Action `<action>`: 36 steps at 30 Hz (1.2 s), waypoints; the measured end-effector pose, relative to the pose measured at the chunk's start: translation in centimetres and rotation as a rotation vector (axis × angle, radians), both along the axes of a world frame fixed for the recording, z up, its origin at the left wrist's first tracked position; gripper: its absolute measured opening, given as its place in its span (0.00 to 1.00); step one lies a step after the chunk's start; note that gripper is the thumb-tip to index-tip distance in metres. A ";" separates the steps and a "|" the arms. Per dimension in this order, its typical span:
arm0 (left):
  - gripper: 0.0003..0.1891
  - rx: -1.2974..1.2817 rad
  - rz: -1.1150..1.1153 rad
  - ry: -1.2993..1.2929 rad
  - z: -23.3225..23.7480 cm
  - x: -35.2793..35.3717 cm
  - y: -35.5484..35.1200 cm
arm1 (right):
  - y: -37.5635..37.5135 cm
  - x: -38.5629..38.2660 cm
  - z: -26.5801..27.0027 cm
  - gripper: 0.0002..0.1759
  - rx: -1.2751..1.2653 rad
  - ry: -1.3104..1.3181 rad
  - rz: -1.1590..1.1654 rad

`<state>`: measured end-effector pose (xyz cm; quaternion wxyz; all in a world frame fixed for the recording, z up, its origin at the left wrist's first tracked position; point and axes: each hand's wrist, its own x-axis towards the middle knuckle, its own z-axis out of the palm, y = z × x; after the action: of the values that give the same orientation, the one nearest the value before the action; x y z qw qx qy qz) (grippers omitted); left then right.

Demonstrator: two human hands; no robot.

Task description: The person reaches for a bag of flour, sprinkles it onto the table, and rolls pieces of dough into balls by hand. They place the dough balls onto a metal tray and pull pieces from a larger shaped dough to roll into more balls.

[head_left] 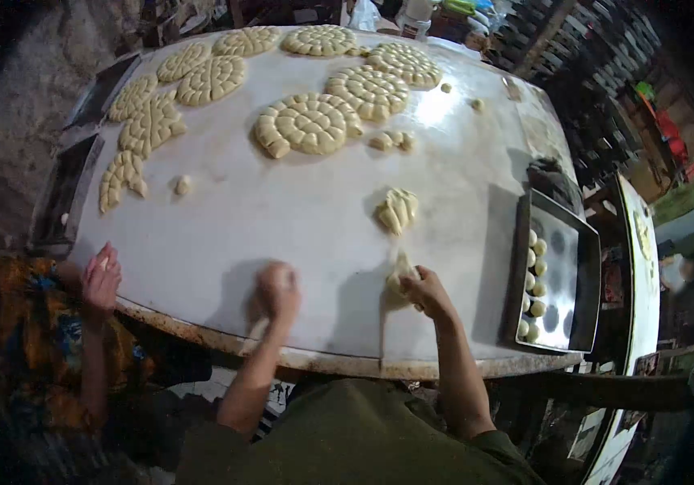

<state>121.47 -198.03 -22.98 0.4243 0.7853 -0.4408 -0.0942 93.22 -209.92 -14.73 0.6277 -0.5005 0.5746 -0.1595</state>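
My right hand [429,294] is closed on a piece of pale dough [400,275], pinched near the table's front edge. A thin point of this dough stretches up toward a creased dough lump [398,211] just beyond it. To the left, my left hand [280,293] is curled low over the tabletop and slightly blurred. A small pale bit [259,328] shows under its wrist; whatever the fingers enclose is hidden.
Coiled rounds of cut dough [308,124] cover the table's [225,194] far side. Small dough pieces [393,141] lie nearer. At right stands a metal tray [558,311] with several dough balls [536,267]. Another person's hand [103,277] is at the left edge.
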 end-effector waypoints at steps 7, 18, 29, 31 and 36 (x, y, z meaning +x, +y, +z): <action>0.24 0.244 -0.422 0.696 6.5 -21.1 3.9 | 12.7 -6.1 0.0 0.18 -0.088 -0.269 0.094; 0.16 -0.073 -0.012 0.154 8.7 -2.5 1.8 | 16.0 -5.9 6.7 0.12 -0.012 -0.479 0.301; 0.14 0.243 -0.122 -0.350 7.0 8.2 -0.4 | 4.4 6.1 -7.0 0.15 -0.987 0.786 0.021; 0.12 0.235 -0.249 -0.224 5.8 4.9 -1.6 | 5.4 10.3 -6.7 0.12 -0.906 0.770 0.004; 0.08 0.133 -0.652 -0.427 3.4 6.0 6.4 | 15.5 1.8 -12.2 0.24 -0.945 0.632 0.432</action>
<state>127.46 -191.68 -19.59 0.2190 0.6317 -0.7386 -0.0868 95.05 -194.40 -26.93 0.1549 -0.8533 0.4856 -0.1101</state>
